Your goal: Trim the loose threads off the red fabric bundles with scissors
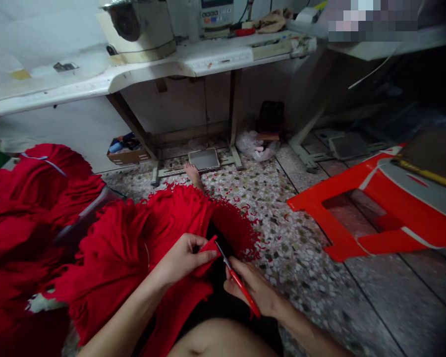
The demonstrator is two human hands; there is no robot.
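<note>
My left hand (pixel 188 258) pinches the edge of a red fabric piece (pixel 210 246) between thumb and fingers. In my right hand (pixel 250 285) is a pair of red-handled scissors (pixel 241 286), their dark blades pointing up and left to the edge of that piece. Whether the blades are apart cannot be made out. A big heap of red fabric pieces (pixel 122 243) with fringed, strip-like ends lies over my lap and to the left. Small red scraps (pixel 234 230) are scattered thickly on the speckled floor just beyond my hands.
More red fabric bundles (pixel 48 178), one tied with a pale strip, are piled at the left. An orange plastic stool (pixel 390 218) lies tipped on the right. Ahead stands a white sewing table (pixel 144 74) with a machine; a foot (pixel 193 173) is beside its pedal (pixel 204 159).
</note>
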